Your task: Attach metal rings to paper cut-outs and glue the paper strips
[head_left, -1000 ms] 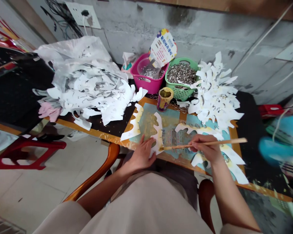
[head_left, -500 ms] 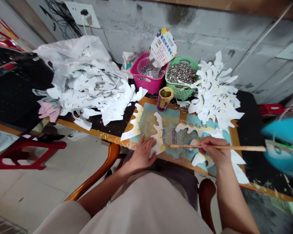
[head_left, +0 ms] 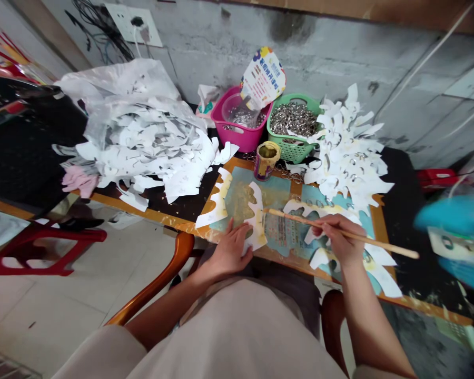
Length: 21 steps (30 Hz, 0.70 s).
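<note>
My left hand [head_left: 231, 248] lies with its fingers spread flat on the lower part of a white scalloped cutout [head_left: 256, 213], pressing it to the mat. Yellowish paste shows along that cutout's right side. In my right hand [head_left: 342, 237] is a thin wooden brush [head_left: 387, 248], gripped mid-handle, its tip at the cutout's right edge. A second scalloped cutout [head_left: 220, 197] with yellow paste lies to the left. Near my right hand, another cutout [head_left: 316, 208] carries metal rings along its edge. An open paste tin [head_left: 266, 162] stands behind.
A big heap of white cutouts [head_left: 154, 147] spills from a plastic bag at left. Pink [head_left: 240, 138] and green [head_left: 296, 150] baskets of metal rings stand against the wall. Ringed cutouts [head_left: 349, 152] are piled at right. A blurred blue object [head_left: 438, 221] is at far right.
The brush tip has moved away from me, up along the cutout's right edge, and the brush now slants more. My left hand and the cutout have stayed put.
</note>
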Each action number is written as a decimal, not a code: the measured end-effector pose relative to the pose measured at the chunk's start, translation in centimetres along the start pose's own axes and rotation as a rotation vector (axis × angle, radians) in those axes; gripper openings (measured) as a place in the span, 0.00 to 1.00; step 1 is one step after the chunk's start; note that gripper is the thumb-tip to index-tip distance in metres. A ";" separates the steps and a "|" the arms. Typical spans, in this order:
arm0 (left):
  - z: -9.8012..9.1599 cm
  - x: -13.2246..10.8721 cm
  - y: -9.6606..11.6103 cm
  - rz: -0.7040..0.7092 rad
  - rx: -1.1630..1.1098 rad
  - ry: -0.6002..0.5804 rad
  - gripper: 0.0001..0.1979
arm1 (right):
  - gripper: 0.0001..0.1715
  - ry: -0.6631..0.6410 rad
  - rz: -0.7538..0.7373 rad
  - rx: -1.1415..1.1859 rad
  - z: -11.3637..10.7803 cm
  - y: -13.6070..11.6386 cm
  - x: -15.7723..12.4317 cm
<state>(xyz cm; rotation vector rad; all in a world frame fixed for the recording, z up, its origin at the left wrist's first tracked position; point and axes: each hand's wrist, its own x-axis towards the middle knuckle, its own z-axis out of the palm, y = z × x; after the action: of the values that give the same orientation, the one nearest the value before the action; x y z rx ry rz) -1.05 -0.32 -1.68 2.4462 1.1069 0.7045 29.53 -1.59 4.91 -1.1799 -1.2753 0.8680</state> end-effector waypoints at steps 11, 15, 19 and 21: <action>0.2 -0.1 -0.2 0.004 -0.011 -0.004 0.28 | 0.07 -0.356 -0.013 -0.088 -2.0 0.2 -0.8; 0.2 -0.1 -0.2 -0.003 -0.015 0.002 0.29 | 0.04 -0.256 -0.068 -0.220 -1.7 0.3 -0.7; 0.2 -0.1 -0.2 -0.006 -0.004 -0.005 0.29 | 0.05 -0.147 -0.084 -0.146 -1.7 1.0 -1.0; 0.1 -0.1 -0.2 -0.005 0.002 -0.008 0.28 | 0.05 -0.172 -0.086 -0.073 -2.0 1.3 -1.0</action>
<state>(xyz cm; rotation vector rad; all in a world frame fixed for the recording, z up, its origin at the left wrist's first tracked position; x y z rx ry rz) -1.17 -0.29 -1.93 2.4447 1.1108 0.6913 31.51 -2.64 3.60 -1.1166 -1.4974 0.8803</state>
